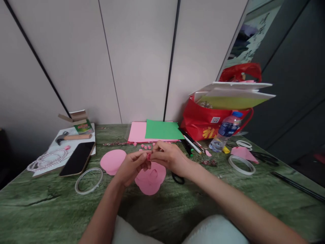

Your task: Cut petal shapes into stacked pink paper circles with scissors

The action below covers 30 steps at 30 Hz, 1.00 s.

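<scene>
Between the fingertips of both hands is a small rolled piece of pink paper (148, 157). My left hand (133, 165) pinches it from the left, fingers curled. My right hand (169, 156) closes on it from the right. Just below the hands lies a pink petal-shaped paper (149, 184) on the green wood-patterned table (101, 217). Another pink paper shape (113, 161) rests to the left of my left hand. Small pink paper bits (145, 147) are scattered behind the hands. Black scissor handles (178, 179) show partly under my right wrist.
Left: tape roll (88, 181), phone (77, 159), hammer (76, 137), bead strings (48, 160), opened box (82, 125). Behind: green sheet (164, 130) on pink sheets, pens (192, 144). Right: red bag (198, 122), bottle (225, 132), tape roll (241, 165), black rod (297, 184).
</scene>
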Motion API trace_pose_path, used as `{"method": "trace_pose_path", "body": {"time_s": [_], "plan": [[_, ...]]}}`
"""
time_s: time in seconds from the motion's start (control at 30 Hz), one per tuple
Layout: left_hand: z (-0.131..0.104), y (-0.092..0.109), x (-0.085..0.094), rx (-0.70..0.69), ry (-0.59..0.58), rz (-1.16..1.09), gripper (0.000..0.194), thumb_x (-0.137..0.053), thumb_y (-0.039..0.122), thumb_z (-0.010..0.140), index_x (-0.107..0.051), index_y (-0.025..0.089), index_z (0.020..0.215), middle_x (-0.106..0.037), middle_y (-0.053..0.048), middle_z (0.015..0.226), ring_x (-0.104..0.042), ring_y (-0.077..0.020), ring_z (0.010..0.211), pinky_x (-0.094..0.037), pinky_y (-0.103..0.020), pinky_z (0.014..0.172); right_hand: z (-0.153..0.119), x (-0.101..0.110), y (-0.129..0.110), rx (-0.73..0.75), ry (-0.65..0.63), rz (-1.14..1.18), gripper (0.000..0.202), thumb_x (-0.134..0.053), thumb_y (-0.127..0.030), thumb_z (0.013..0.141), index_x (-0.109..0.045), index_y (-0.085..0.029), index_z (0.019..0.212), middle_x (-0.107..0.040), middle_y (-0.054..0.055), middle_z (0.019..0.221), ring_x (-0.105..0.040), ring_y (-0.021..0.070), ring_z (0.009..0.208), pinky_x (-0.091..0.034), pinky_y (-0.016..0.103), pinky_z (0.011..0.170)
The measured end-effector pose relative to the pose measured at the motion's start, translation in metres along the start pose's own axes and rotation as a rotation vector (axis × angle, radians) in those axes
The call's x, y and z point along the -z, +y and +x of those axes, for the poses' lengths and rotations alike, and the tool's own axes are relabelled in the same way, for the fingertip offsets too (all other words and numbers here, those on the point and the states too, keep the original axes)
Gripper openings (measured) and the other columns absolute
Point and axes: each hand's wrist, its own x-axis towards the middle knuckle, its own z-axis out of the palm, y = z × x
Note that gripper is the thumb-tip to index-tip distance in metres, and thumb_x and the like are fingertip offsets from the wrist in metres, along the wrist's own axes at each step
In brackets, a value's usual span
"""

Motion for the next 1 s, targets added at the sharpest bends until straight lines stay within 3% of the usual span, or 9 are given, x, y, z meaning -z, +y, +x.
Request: {"method": "trace_pose_path", "body": {"time_s": [0.13, 0.2, 0.3, 0.4, 0.57, 0.73, 1.0], "plan": [[0.001, -0.001, 0.004, -0.033, 0.013, -0.076, 0.027, -0.071, 0.026, 0.065, -0.068, 0.012, 0.088, -0.06, -0.001, 0.062, -0.05, -0.007, 0.055, -0.036, -0.019, 0.051, 0.008, 0.013, -0.009, -0.072, -0.036, -0.022, 0.013, -0.052, -0.023, 0.082, -0.064, -0.019, 0.084, -0.055, 0.004, 0.085, -0.051, 0.0122, 0.072, -0.04, 0.023, 0.062], [0.001, -0.001, 0.006, -0.049, 0.018, -0.133, 0.027, -0.072, 0.022, 0.063, -0.068, 0.013, 0.088, -0.061, -0.002, 0.068, -0.053, -0.0076, 0.059, -0.039, -0.019, 0.055, 0.015, 0.025, -0.018, -0.184, -0.017, 0.003, 0.01, -0.057, -0.019, 0.079, -0.064, -0.019, 0.086, -0.056, 0.004, 0.088, -0.052, 0.0124, 0.072, -0.041, 0.024, 0.063], [0.002, -0.001, 0.007, -0.058, 0.014, -0.181, 0.025, -0.072, 0.019, 0.063, -0.067, 0.015, 0.087, -0.063, -0.002, 0.073, -0.056, -0.0086, 0.064, -0.043, -0.02, 0.061, 0.024, 0.043, -0.036, -0.427, 0.079, 0.048, 0.005, -0.061, -0.016, 0.074, -0.065, -0.018, 0.076, -0.058, 0.004, 0.082, -0.053, 0.0128, 0.069, -0.041, 0.025, 0.062], [0.001, 0.0, 0.008, -0.069, 0.005, -0.162, 0.022, -0.073, 0.018, 0.062, -0.067, 0.014, 0.083, -0.065, -0.003, 0.074, -0.058, -0.0094, 0.066, -0.044, -0.02, 0.062, 0.027, 0.049, -0.049, -0.534, 0.22, 0.155, 0.004, -0.061, -0.016, 0.074, -0.064, -0.018, 0.071, -0.058, 0.003, 0.076, -0.054, 0.0136, 0.071, -0.043, 0.026, 0.063], [0.002, -0.001, 0.008, -0.088, 0.03, -0.131, 0.024, -0.075, 0.016, 0.059, -0.067, 0.015, 0.082, -0.068, -0.003, 0.077, -0.06, -0.0102, 0.068, -0.047, -0.019, 0.065, 0.012, 0.023, -0.042, -0.594, 0.28, 0.242, 0.005, -0.063, -0.02, 0.073, -0.065, -0.018, 0.069, -0.059, 0.005, 0.085, -0.055, 0.0174, 0.084, -0.043, 0.033, 0.076], [0.003, -0.001, 0.005, -0.094, 0.092, -0.093, 0.024, -0.075, 0.015, 0.058, -0.067, 0.015, 0.08, -0.068, -0.003, 0.078, -0.061, -0.01, 0.068, -0.048, -0.019, 0.066, 0.002, -0.006, -0.023, -0.548, 0.313, 0.336, 0.007, -0.067, -0.013, 0.068, -0.067, -0.019, 0.072, -0.058, 0.006, 0.093, -0.056, 0.0166, 0.09, -0.042, 0.033, 0.083], [0.004, -0.002, -0.003, -0.115, 0.2, -0.011, 0.023, -0.075, 0.013, 0.056, -0.067, 0.015, 0.078, -0.069, -0.002, 0.073, -0.062, -0.0102, 0.067, -0.049, -0.019, 0.066, 0.0, -0.017, -0.019, -0.534, 0.393, 0.324, 0.005, -0.064, -0.019, 0.072, -0.068, -0.022, 0.071, -0.059, 0.005, 0.095, -0.055, 0.0174, 0.093, -0.042, 0.034, 0.083]]}}
